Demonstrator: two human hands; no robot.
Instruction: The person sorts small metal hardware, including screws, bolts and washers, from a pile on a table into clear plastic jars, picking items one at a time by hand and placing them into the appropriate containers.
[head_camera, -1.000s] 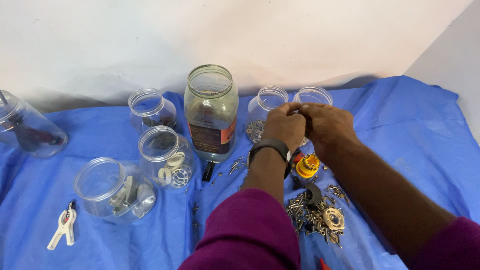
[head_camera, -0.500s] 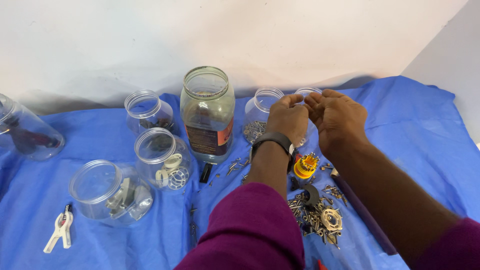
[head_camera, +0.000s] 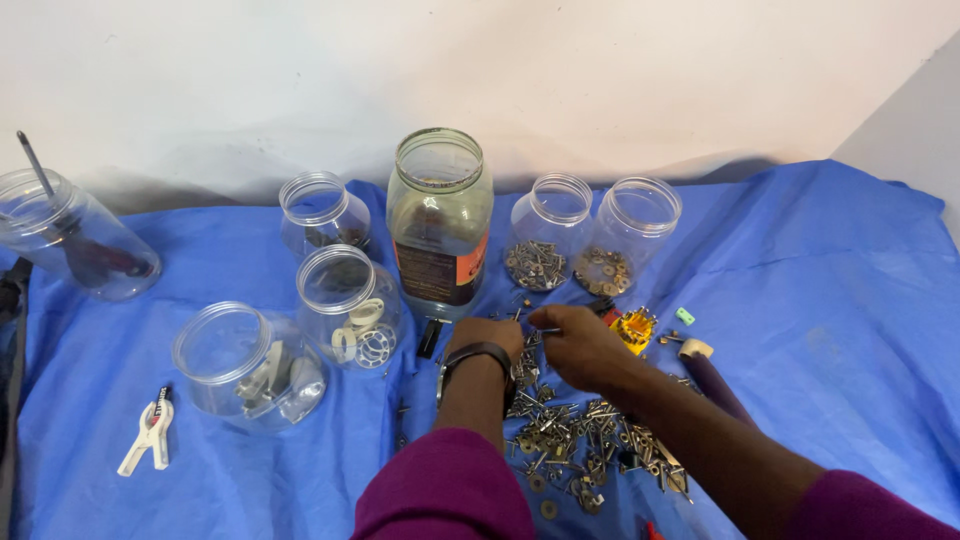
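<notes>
- Nearest the camera, two arms in magenta sleeves reach out over a blue cloth (head_camera: 820, 300).
- Under the forearms lies a loose pile of small metal parts (head_camera: 585, 450): silvery screws, bolts and washers, scattered flat on the cloth.
- The left hand (head_camera: 487, 337), a dark watch at its wrist, rests curled at the pile's far edge; whether it holds anything cannot be told.
- The right hand (head_camera: 580, 345) pinches a thin silvery screw (head_camera: 548, 330) between its fingertips, just beside the left hand.
- A small yellow part (head_camera: 635, 328) lies just right of the hands.
- Farther off stand two clear jars (head_camera: 590, 235) holding metal pieces, beside a tall glass jar (head_camera: 440, 225).
</notes>
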